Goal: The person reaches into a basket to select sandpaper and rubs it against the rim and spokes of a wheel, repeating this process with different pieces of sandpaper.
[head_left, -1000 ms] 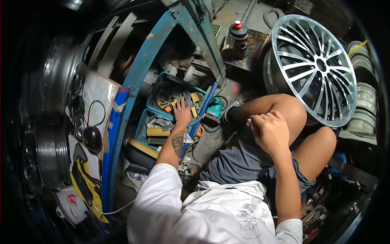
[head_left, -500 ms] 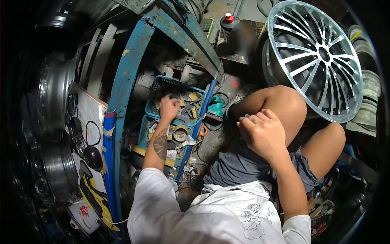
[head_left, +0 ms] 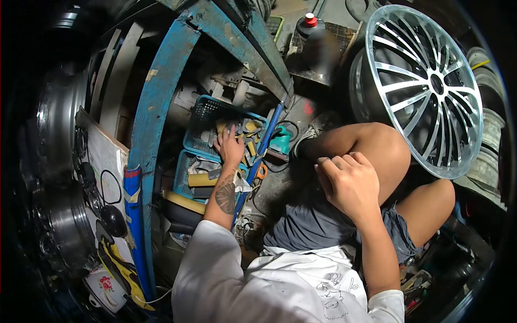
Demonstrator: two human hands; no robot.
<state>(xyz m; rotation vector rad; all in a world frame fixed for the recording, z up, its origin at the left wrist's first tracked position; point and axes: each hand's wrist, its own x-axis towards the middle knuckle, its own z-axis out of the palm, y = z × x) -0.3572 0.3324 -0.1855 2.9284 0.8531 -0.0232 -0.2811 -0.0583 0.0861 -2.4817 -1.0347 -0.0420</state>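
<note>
My left hand (head_left: pixel 230 145) reaches into a blue plastic basket (head_left: pixel 202 110), its fingers spread and touching loose yellow and grey pieces (head_left: pixel 251 146) that look like abrasive scraps. I cannot make out anything held in it. Just nearer stands a second blue basket (head_left: pixel 182 175) with a yellow roll (head_left: pixel 200 180) and grey pieces, partly behind my forearm. My right hand (head_left: pixel 349 183) is curled closed in front of my bent knee (head_left: pixel 379 145). Whatever its fingers enclose, if anything, is hidden.
A large silver multi-spoke wheel rim (head_left: pixel 425 89) leans at the right. The blue metal frame (head_left: pixel 161 89) rises left of the baskets, and a blue bar (head_left: pixel 267 137) runs along their right side. A teal power tool (head_left: pixel 280 141) and a red-capped bottle (head_left: pixel 311 24) are beyond.
My left hand has moved slightly nearer in the basket and its fingers have stretched out. A tape roll seen earlier is no longer visible near my forearm. My right hand stays closed by the knee.
</note>
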